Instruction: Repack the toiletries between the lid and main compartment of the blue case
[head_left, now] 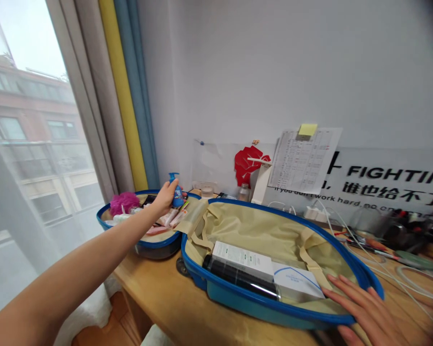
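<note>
An open suitcase with blue rims lay spread in two halves on a wooden desk. The left end of the suitcase seemed to reach past the desk's edge; in front of the suitcase ran a strip of desk top. Behind it stood a grey wall, with open air between the two above the rims. Loose cables and clutter crowded the desk right of the suitcase, and curtains hung beyond its left half. Inside its right half, two white boxes and a black cylinder lined the front side, leaving beige lining bare behind them.

Over the suitcase's left half, the left hand gripped a blue pump bottle, fingers wrapped round it. The bottle was nearly upright, its pump head uppermost, its printed body partly covered. A purple mesh puff sat at that half's far left. The right hand was spread over the suitcase's front right corner; whether it touched the rim could not be told.
</note>
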Demonstrator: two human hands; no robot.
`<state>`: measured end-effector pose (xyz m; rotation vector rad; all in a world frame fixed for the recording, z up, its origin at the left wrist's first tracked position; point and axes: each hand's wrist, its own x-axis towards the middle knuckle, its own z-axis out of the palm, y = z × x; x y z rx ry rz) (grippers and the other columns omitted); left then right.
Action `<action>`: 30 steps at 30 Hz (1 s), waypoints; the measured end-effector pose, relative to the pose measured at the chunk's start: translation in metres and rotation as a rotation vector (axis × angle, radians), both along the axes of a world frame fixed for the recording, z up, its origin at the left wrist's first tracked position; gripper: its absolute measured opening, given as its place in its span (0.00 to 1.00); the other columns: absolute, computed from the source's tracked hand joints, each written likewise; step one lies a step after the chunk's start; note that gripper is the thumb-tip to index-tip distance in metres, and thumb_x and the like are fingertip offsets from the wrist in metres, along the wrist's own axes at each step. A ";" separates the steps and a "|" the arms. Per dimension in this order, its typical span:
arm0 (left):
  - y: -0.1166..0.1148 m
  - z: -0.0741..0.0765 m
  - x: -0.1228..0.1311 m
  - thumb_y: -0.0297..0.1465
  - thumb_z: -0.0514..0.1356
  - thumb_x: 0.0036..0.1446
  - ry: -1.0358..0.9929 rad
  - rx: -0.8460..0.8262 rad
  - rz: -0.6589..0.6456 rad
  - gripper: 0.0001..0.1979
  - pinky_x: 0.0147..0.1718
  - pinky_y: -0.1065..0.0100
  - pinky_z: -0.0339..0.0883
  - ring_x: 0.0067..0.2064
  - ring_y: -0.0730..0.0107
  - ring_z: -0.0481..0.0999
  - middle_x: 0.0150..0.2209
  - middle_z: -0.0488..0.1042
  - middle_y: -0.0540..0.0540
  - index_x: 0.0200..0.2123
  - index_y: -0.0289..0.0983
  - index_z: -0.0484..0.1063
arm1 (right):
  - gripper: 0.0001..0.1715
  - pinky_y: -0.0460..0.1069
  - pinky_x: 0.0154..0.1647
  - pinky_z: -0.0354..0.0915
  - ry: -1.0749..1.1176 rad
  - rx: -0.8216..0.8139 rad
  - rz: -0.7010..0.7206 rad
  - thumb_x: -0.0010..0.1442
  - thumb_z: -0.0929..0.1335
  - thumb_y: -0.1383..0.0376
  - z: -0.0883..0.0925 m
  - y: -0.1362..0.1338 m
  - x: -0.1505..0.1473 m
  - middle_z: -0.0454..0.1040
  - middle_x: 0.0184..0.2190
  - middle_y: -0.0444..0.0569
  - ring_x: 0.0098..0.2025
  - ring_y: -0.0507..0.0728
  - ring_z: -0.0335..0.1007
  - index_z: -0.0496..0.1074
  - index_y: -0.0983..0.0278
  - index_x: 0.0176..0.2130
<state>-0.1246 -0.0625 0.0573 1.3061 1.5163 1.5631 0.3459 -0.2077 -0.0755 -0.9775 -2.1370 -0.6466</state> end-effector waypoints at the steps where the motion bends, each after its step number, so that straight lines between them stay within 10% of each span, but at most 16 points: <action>1: -0.003 -0.002 0.014 0.49 0.54 0.55 -0.012 -0.035 -0.077 0.18 0.26 0.67 0.71 0.25 0.75 0.72 0.29 0.68 0.53 0.35 0.41 0.55 | 0.23 0.62 0.61 0.55 0.006 -0.007 -0.008 0.61 0.61 0.58 0.002 -0.002 -0.001 0.70 0.54 0.48 0.56 0.63 0.66 0.67 0.56 0.54; 7: -0.019 -0.016 0.095 0.36 0.57 0.49 0.180 -0.307 -0.578 0.11 0.27 0.70 0.69 0.28 0.72 0.73 0.28 0.70 0.50 0.36 0.38 0.63 | 0.24 0.60 0.60 0.58 0.002 -0.016 -0.043 0.61 0.61 0.56 0.015 -0.013 -0.011 0.70 0.55 0.49 0.55 0.62 0.67 0.66 0.56 0.55; 12: -0.017 -0.021 0.156 0.27 0.59 0.40 0.561 -0.401 -0.828 0.25 0.32 0.70 0.69 0.36 0.70 0.73 0.37 0.72 0.48 0.47 0.38 0.65 | 0.24 0.62 0.59 0.59 -0.028 -0.082 -0.068 0.61 0.61 0.56 0.019 -0.018 -0.012 0.69 0.56 0.50 0.57 0.63 0.66 0.67 0.56 0.55; 17: -0.003 -0.016 0.202 0.34 0.63 0.42 0.902 -0.313 -0.932 0.38 0.45 0.65 0.68 0.50 0.63 0.71 0.50 0.69 0.46 0.59 0.42 0.58 | 0.24 0.62 0.62 0.56 -0.028 -0.144 -0.093 0.61 0.62 0.57 0.014 -0.020 -0.010 0.67 0.58 0.49 0.60 0.62 0.62 0.66 0.56 0.55; 30: 0.003 -0.050 0.250 0.44 0.55 0.58 1.309 -0.231 -0.924 0.30 0.55 0.59 0.59 0.58 0.56 0.66 0.59 0.66 0.41 0.62 0.42 0.56 | 0.24 0.61 0.64 0.51 0.001 -0.119 -0.068 0.62 0.59 0.56 0.000 -0.013 -0.006 0.65 0.60 0.48 0.63 0.61 0.57 0.66 0.56 0.56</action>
